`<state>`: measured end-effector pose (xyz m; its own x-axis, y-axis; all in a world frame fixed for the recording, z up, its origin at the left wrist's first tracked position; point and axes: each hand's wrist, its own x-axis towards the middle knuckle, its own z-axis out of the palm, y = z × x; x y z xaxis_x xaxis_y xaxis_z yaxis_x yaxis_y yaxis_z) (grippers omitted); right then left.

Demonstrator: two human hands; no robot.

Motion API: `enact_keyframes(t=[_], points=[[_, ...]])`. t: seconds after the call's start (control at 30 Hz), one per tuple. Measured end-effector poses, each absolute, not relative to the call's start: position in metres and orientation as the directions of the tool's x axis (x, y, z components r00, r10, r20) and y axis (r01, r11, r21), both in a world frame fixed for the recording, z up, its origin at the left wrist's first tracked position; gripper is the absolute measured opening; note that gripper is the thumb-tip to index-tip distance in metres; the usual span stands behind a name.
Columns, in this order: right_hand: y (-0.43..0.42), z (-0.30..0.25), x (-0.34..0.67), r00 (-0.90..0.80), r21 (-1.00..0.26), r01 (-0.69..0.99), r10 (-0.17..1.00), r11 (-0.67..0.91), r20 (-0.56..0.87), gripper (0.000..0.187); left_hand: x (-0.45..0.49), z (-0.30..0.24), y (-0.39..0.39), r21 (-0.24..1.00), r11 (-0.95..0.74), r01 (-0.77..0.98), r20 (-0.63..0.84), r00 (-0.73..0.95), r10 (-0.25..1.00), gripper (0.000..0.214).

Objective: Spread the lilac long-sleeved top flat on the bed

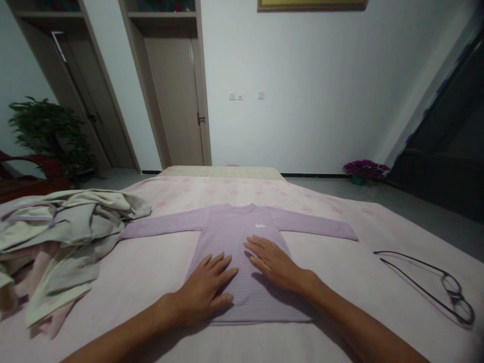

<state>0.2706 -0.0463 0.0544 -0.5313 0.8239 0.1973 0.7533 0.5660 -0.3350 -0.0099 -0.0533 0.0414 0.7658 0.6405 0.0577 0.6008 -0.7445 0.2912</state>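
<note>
Lilac sweater (242,252), both hands flat on it

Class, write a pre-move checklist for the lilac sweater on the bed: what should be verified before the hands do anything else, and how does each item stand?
1. Sweater lies flat, front up: ok.
2. Both sleeves spread out to the sides: ok.
3. Left hand and right hand rest open on the sweater body: ok.
4. Glasses lie apart from the sweater: ok.
5. Clothes pile clear of the sleeve: not ok, it touches or overlaps the cuff.
6. Back of the sweater smooth: cannot tell.
</note>
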Motion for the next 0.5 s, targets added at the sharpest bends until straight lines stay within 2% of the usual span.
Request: enact_keyframes(t=[0.1,0.17,0.33,0.43,0.5], points=[[-0.034,0.042,0.272,-0.449,-0.229,0.851,0.881,0.472,0.147,0.057,-0.023,0.040,-0.022,0.335,-0.669,0.663,0.230,0.631,0.741,0.051],[-0.033,0.035,0.272,-0.453,-0.197,0.861,0.883,0.470,0.126,0.059,-0.037,0.037,0.009,0.291,-0.599,0.746,0.313,0.518,0.796,0.049],[-0.034,0.031,0.273,-0.459,-0.177,0.861,0.878,0.477,0.135,0.058,-0.106,0.026,0.081,0.094,-0.306,0.947,0.227,0.279,0.933,0.054],[-0.034,0.031,0.274,-0.457,-0.184,0.860,0.878,0.477,0.142,0.058,-0.165,0.016,0.102,-0.020,-0.112,0.993,0.162,0.114,0.980,0.057],[-0.033,0.032,0.273,-0.454,-0.190,0.860,0.881,0.473,0.135,0.058,-0.201,0.010,0.108,-0.044,0.009,0.999,0.136,-0.003,0.991,0.059]])
